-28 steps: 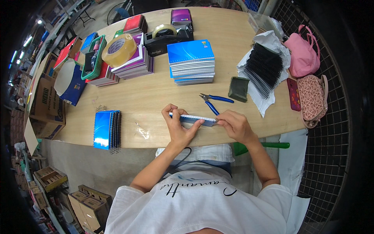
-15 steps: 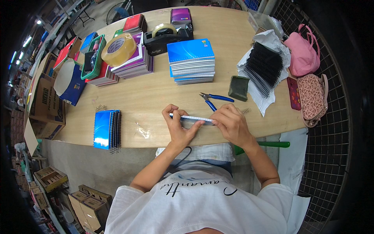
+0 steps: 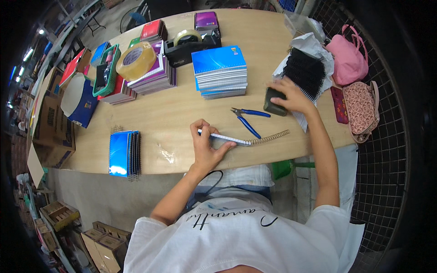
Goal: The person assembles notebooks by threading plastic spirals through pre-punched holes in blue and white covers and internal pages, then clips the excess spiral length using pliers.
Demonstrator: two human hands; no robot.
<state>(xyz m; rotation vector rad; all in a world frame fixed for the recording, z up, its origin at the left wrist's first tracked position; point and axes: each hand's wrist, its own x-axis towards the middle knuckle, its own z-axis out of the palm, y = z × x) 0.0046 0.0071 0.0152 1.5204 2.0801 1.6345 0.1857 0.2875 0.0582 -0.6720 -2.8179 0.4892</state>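
My left hand (image 3: pixel 207 145) pinches a small notebook (image 3: pixel 223 138) on edge, its white page edges facing up. From the notebook's right end a thin wire spiral coil (image 3: pixel 271 137) sticks out over the table. My right hand (image 3: pixel 291 96) is apart from the notebook and touches a dark green block (image 3: pixel 275 103), thumb on its top and fingers stretched out past its far edge. Blue-handled cutting pliers (image 3: pixel 249 119) lie with handles spread between the block and the notebook. Beyond the right hand, black spiral coils (image 3: pixel 304 72) rest on crumpled white paper (image 3: pixel 306 43).
Blue notebooks (image 3: pixel 220 75) are stacked mid-table; several coil-bound ones (image 3: pixel 123 153) lie at left. A tape dispenser (image 3: pixel 193 48), tape roll (image 3: pixel 135 60), green basket (image 3: pixel 107 73) and carton (image 3: pixel 53 120) stand far left. A pink bag (image 3: pixel 349 59), patterned pouch (image 3: pixel 362 111) and phone (image 3: pixel 339 104) are right.
My right hand has left the notebook and moved right and away to the dark green block. The coil at the notebook's end now shows in full. My left hand keeps its hold.
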